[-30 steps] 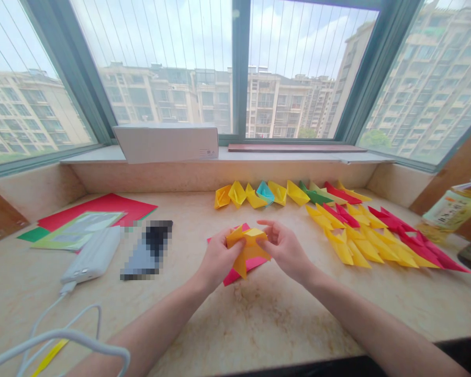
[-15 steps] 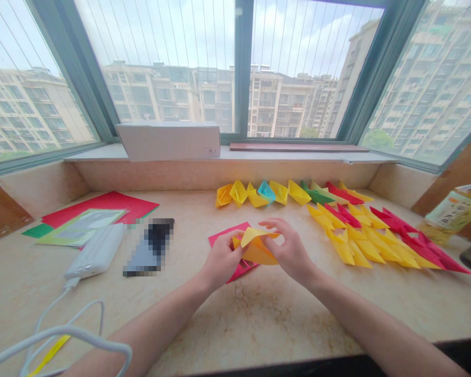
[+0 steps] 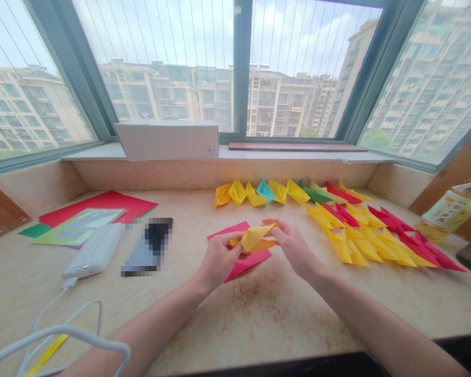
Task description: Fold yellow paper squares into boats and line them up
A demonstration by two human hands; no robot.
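A partly folded yellow paper boat (image 3: 255,239) is held between my two hands above the counter. My left hand (image 3: 222,254) is closed, its thumb and fingers pinching the left end. At the right end, the fingers and thumb of my right hand (image 3: 290,242) pinch the upper tip. Beneath the boat lies red paper (image 3: 245,266), partly covered by my left hand and the boat. To the right of my right hand, yellow and red paper boats (image 3: 363,243) stand in rows. Another row of paper boats (image 3: 258,193) stands further back, one of them blue.
On the left are red paper sheets (image 3: 112,201), a white power bank (image 3: 92,251) with a cable (image 3: 98,343), and a blurred-out phone (image 3: 147,248). A white box (image 3: 167,141) stands on the sill (image 3: 302,155). A bottle of yellow liquid (image 3: 453,207) is at the right.
The yellow paper has become narrower and more pointed between my hands. My right hand's fingers have shifted from around its right side to a pinch at its tip.
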